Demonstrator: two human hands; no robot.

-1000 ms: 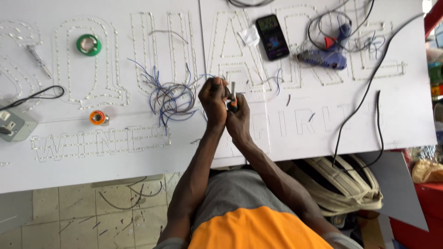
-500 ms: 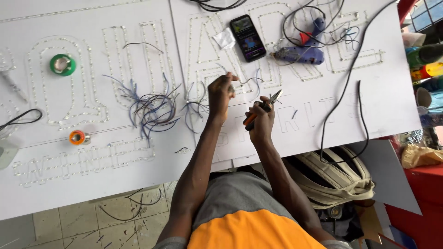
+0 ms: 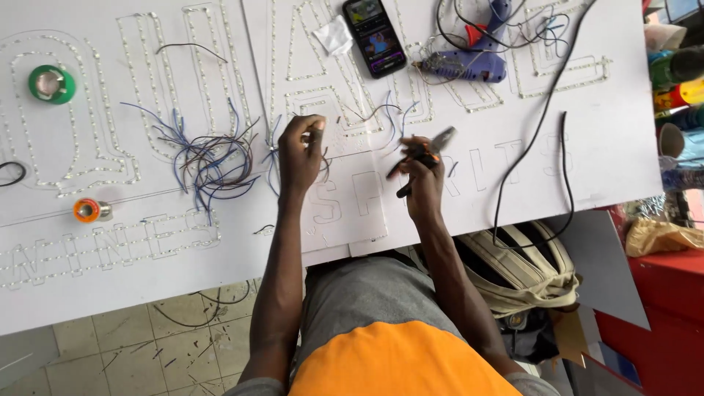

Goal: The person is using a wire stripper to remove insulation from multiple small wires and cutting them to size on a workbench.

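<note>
A white sign board [image 3: 513, 191] over tiled floor [image 3: 132, 345] is seen; pliers [image 3: 424, 155] are gripped by the right hand [image 3: 422, 180], a half-hidden thin wire [image 3: 325, 158] pinched by the left hand [image 3: 299, 154].

I'm in a sign-making workshop: the white sign board [image 3: 110, 271] under me has letter outlines studded with small lights. A tangle of blue and dark wires [image 3: 209, 158] lies mid-board, a blue glue gun [image 3: 469, 62] near the far edge, tape rolls [image 3: 51, 83] toward the left edge. Wire scraps, I think, litter the tiled floor [image 3: 147, 352] below the near edge.
</note>
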